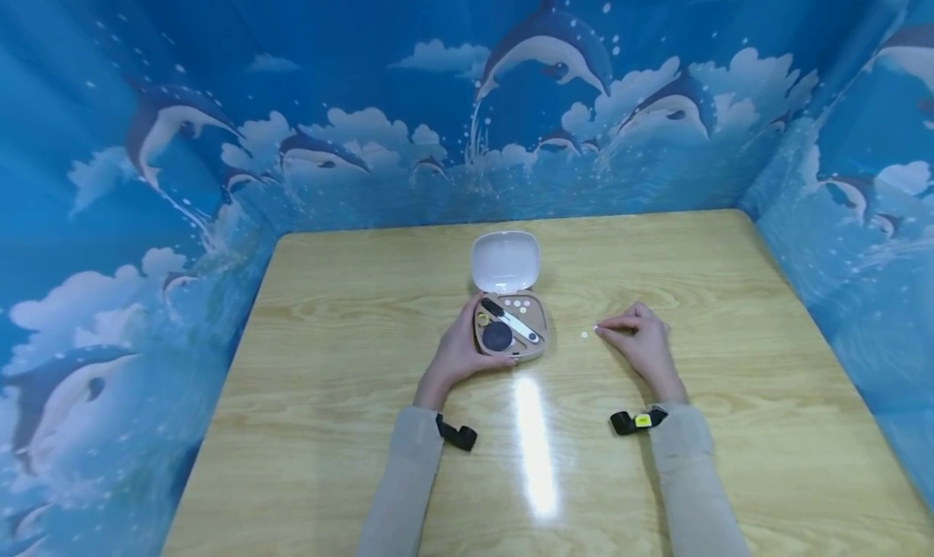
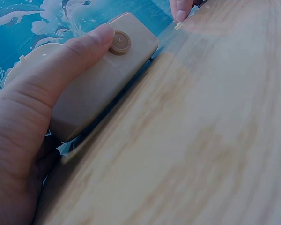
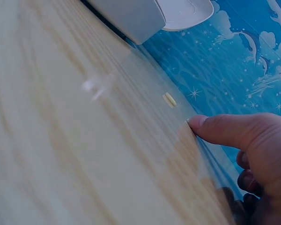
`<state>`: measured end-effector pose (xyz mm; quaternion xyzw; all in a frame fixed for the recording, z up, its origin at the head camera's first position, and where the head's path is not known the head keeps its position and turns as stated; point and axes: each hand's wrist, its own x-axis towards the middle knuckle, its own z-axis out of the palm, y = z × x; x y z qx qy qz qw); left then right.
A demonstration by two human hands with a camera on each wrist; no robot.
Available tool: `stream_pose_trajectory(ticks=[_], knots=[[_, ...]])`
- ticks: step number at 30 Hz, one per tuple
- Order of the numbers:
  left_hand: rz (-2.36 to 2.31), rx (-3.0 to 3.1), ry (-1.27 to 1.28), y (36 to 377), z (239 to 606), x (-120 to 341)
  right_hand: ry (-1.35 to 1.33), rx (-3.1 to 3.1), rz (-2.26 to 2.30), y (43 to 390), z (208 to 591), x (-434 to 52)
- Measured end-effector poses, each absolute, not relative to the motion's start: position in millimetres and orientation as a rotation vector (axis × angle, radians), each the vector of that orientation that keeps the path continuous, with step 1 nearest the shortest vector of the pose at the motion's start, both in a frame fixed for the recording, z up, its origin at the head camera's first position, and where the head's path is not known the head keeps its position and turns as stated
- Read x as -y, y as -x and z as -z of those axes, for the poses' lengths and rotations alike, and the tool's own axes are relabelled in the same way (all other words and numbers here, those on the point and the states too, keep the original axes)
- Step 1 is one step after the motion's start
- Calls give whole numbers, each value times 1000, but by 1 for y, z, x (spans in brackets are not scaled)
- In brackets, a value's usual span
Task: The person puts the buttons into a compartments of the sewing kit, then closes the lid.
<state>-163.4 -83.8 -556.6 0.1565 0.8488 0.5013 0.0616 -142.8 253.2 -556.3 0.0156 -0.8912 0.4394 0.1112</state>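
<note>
Curling round the left side of the open case [image 1: 511, 330], the left hand [image 1: 456, 354] is seen clamped on it, thumb pressed beside the round clasp [image 2: 119, 42]. The right hand [image 1: 642, 342] is laid on the bench [image 1: 730, 297] at about three o'clock from the case, holding nothing, forefinger extended, the others loosely curled. A small white button [image 1: 584, 335] lies on the bench between case and fingertip, near but untouched, at nine o'clock from the right hand. Such a flat, tiny piece could be flicked away or slid off by a careless touch; the case could be tipped if the grip shifts.
</note>
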Motion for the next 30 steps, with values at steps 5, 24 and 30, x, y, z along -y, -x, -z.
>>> stream_pose_trajectory(ticks=[5, 24, 30], knots=[[-1510, -2573, -475, 164, 556, 85, -52, 2599, -1284, 143, 558, -252], [-1480, -2590, -457, 164, 556, 84, 6, 2587, -1328, 142, 551, -250], [-1469, -2596, -462, 165, 557, 85, 50, 2582, -1388, 142, 550, -250]])
